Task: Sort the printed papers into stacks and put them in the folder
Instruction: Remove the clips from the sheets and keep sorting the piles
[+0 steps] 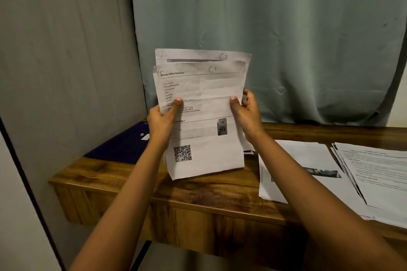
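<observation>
I hold a small bundle of printed papers upright, its bottom edge on or just above the wooden desk. The front sheet reads "Scene Information", bears a handwritten "C1" and a QR code; the sheet behind sticks up higher and is marked "C2". My left hand grips the left edge, thumb on the front. My right hand grips the right edge the same way. A dark blue folder lies closed at the desk's back left, partly hidden by my left arm.
Two stacks of printed sheets lie on the desk's right side: one stack beside my right forearm, another stack at the far right. A grey-green curtain hangs behind the desk. A wall panel stands on the left.
</observation>
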A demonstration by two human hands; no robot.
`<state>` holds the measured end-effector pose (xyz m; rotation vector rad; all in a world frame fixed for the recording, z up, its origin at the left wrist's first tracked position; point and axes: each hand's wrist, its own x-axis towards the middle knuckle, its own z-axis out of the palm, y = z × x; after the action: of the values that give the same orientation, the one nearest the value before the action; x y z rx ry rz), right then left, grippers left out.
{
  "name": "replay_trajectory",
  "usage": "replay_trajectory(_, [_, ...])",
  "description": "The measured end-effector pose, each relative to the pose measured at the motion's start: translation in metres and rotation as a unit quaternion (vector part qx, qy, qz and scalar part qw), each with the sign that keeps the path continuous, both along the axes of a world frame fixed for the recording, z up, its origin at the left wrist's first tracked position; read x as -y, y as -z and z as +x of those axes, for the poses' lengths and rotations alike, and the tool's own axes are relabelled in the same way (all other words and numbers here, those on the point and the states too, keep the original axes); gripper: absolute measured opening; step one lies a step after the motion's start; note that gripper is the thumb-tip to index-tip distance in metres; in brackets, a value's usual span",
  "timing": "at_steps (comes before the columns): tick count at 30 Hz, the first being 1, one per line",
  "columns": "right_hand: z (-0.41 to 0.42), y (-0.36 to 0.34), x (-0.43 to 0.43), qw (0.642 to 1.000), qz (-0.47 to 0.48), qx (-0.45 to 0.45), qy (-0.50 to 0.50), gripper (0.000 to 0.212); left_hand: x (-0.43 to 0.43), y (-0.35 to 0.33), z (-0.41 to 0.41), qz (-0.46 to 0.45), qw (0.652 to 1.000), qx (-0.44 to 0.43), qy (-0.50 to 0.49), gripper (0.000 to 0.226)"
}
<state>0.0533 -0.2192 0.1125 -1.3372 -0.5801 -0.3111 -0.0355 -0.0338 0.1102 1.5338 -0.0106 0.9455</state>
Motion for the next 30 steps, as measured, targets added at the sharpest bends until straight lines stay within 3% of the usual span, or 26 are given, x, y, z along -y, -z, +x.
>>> replay_trajectory(4, [0.001,0.012,-0.001,0.997,-0.062,-0.045,0.016,0.022,0.006,-0.004,0.003,-0.031,0.999,0.003,-0.017,0.026])
replay_trajectory(7, [0.0,0.014,-0.003,0.997,-0.049,-0.049,0.045,0.021,0.009,-0.006,0.007,-0.04,0.998,-0.003,-0.044,0.023])
replay_trajectory(11, [-0.002,0.03,-0.009,0.991,-0.059,-0.048,0.112,0.026,0.015,0.01,0.012,-0.058,0.995,-0.034,-0.078,0.037])
replay_trajectory(14, [-0.008,0.052,-0.012,0.988,-0.089,-0.076,0.104,0.034,0.017,0.034,0.014,-0.084,0.993,-0.065,-0.055,0.039])
replay_trajectory(19, [-0.01,0.064,-0.012,0.98,-0.161,-0.072,0.089,0.031,0.01,0.06,0.017,-0.072,0.991,-0.096,-0.053,0.031])
replay_trajectory(30, [-0.017,0.071,-0.011,0.974,-0.186,-0.096,0.09,0.032,0.007,0.078,0.012,-0.061,0.991,-0.114,-0.029,0.045])
